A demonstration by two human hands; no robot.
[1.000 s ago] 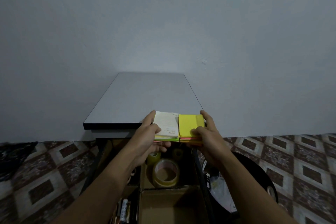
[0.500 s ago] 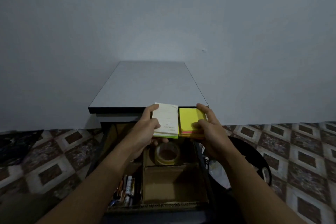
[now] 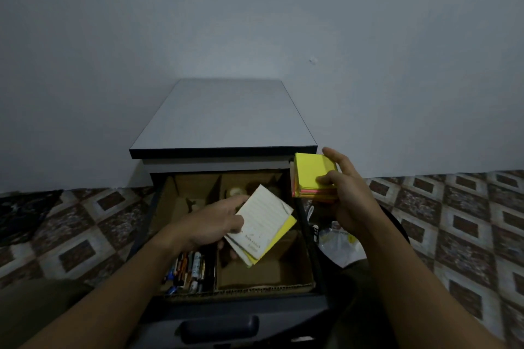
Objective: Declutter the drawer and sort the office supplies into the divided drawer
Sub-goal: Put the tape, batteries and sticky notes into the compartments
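The left hand (image 3: 209,224) grips a white-covered note pad (image 3: 261,221) tilted over the drawer's (image 3: 283,313) front-right compartment (image 3: 255,272), hiding its own lower fingers, while the right hand (image 3: 346,201) pinches a yellow sticky-note stack (image 3: 313,176) just outside the drawer's right wall, and a tape roll (image 3: 236,192) shows dimly behind.
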